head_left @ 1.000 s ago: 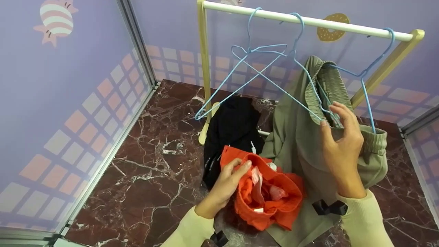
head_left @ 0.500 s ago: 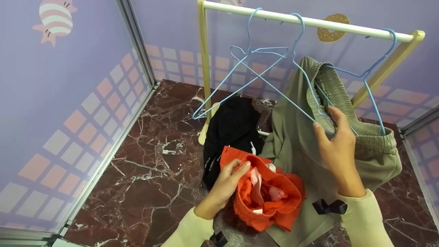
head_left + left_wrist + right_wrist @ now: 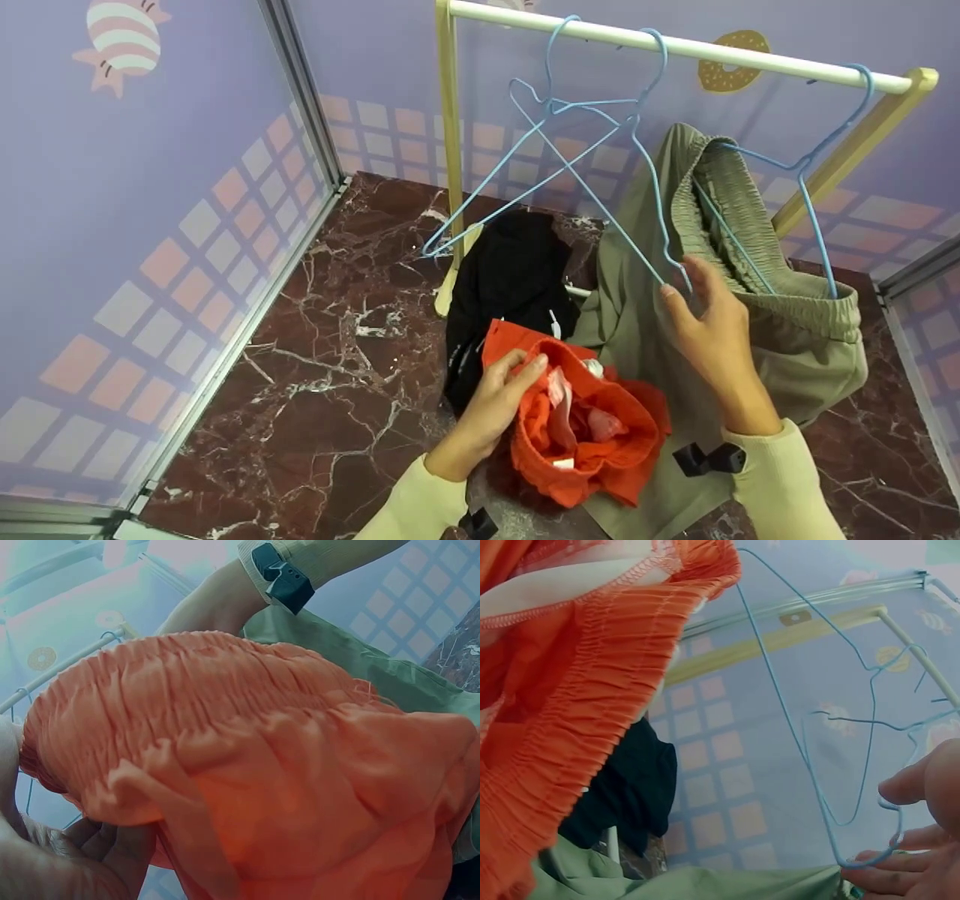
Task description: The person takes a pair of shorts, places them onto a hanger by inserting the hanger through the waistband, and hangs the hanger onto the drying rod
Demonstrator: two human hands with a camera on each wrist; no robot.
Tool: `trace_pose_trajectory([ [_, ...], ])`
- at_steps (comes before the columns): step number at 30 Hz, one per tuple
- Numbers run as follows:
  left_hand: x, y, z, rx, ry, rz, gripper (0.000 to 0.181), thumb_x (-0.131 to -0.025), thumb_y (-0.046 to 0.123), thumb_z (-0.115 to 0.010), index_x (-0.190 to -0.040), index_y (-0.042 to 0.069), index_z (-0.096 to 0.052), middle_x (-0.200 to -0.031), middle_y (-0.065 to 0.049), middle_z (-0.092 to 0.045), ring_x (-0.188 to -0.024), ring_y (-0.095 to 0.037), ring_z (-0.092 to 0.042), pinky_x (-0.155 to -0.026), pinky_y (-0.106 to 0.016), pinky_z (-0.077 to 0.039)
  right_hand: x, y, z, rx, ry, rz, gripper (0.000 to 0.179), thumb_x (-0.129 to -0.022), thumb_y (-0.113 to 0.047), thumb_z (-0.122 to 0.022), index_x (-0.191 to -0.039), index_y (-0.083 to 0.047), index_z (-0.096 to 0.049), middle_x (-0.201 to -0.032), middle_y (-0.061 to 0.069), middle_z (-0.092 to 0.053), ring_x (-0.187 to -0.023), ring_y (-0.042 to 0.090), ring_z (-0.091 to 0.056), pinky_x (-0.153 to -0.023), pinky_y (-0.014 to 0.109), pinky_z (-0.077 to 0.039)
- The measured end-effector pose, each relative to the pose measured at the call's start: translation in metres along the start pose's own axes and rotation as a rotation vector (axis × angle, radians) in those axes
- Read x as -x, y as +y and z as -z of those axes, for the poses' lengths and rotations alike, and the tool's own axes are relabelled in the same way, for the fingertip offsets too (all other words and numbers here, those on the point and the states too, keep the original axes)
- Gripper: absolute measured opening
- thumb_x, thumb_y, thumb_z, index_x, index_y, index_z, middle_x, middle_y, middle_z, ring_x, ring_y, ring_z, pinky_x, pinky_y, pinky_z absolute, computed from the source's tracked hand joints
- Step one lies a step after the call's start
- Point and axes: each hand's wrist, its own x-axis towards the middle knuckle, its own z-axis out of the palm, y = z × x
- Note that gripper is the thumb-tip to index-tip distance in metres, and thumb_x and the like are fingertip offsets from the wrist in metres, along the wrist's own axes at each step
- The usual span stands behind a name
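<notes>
Gripping the red shorts (image 3: 600, 454) by the waistband w/ our L hand (image 3: 499, 394), we pinch the lower corner of a blue hanger (image 3: 658, 187) w/ our R hand (image 3: 712, 330). Hanger's hooked on the white rail (image 3: 750, 57); shorts are low, in front of black clothes (image 3: 510, 262) & green trousers (image 3: 630, 322).

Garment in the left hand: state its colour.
The garment is bright orange-red, seen best in the head view.

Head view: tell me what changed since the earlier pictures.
The right hand has moved left, taking the lower end of the middle hanger along; the green trousers swung slightly right at the waist. The left hand still grips the red garment, and the black garment stayed put.
</notes>
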Motion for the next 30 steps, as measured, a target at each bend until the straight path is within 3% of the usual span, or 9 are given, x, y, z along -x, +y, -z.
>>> trace_pose_trajectory([
  [4,0.0,0.0,0.0,0.006,-0.002,0.005,0.023,-0.1,0.027,-0.053,-0.096,0.004,-0.053,-0.083,-0.004,-0.063,-0.071,-0.012,-0.061,-0.062,-0.023,-0.052,0.001,0.001,-0.004,-0.024,-0.025,-0.001,0.039,-0.095,-0.016,-0.06,-0.132,-0.004,-0.053,-0.122,0.013,-0.066,-0.105,0.009,-0.063,-0.086,0.004,-0.04],
  [7,0.001,0.0,0.0,0.005,0.002,0.004,0.022,-0.1,0.026,-0.053,-0.096,0.005,-0.053,-0.084,-0.004,-0.063,-0.071,-0.012,-0.061,-0.062,-0.023,-0.052,0.0,0.0,-0.007,-0.069,-0.041,0.001,0.037,-0.096,-0.013,-0.059,-0.131,-0.004,-0.054,-0.118,0.014,-0.068,-0.093,-0.009,-0.061,-0.081,0.002,-0.042],
  [9,0.001,0.0,0.001,0.002,0.004,0.002,0.021,-0.1,0.026,-0.053,-0.096,0.005,-0.053,-0.084,-0.004,-0.063,-0.071,-0.012,-0.061,-0.062,-0.023,-0.052,0.0,-0.002,-0.008,-0.12,-0.06,-0.003,0.036,-0.096,-0.01,-0.058,-0.131,-0.003,-0.054,-0.116,0.016,-0.068,-0.087,-0.013,-0.061,-0.079,0.003,-0.045],
  [13,0.002,0.0,0.001,-0.012,0.008,-0.002,0.023,-0.099,0.025,-0.054,-0.096,0.003,-0.053,-0.083,-0.004,-0.063,-0.071,-0.012,-0.061,-0.062,-0.022,-0.051,-0.001,-0.005,-0.011,-0.227,-0.105,-0.035,0.035,-0.097,-0.004,-0.053,-0.132,0.0,-0.051,-0.115,0.02,-0.067,-0.081,-0.007,-0.065,-0.076,0.008,-0.05],
  [19,0.002,0.001,0.001,-0.017,0.009,-0.013,0.021,-0.1,0.024,-0.053,-0.097,0.003,-0.053,-0.084,-0.004,-0.063,-0.072,-0.012,-0.061,-0.063,-0.022,-0.052,-0.003,-0.008,-0.012,-0.255,-0.148,-0.072,0.034,-0.099,-0.001,-0.046,-0.132,0.0,-0.051,-0.116,0.022,-0.065,-0.07,-0.001,-0.066,-0.069,0.014,-0.054],
  [25,0.002,0.003,0.0,-0.012,0.012,-0.013,0.018,-0.1,0.023,-0.053,-0.095,0.006,-0.053,-0.083,-0.003,-0.062,-0.071,-0.011,-0.06,-0.063,-0.022,-0.051,-0.006,-0.011,-0.011,-0.165,-0.133,-0.076,0.031,-0.098,-0.019,-0.056,-0.126,-0.007,-0.057,-0.099,-0.003,-0.069,-0.061,0.01,-0.064,-0.058,0.018,-0.052],
  [30,0.002,0.003,0.0,-0.009,0.013,-0.01,0.016,-0.1,0.022,-0.053,-0.093,0.008,-0.052,-0.081,-0.002,-0.061,-0.07,-0.01,-0.06,-0.062,-0.021,-0.051,-0.007,-0.014,-0.012,-0.145,-0.145,-0.101,0.037,-0.097,-0.035,-0.057,-0.125,-0.011,-0.058,-0.089,-0.021,-0.065,-0.058,0.007,-0.058,-0.054,0.018,-0.049],
])
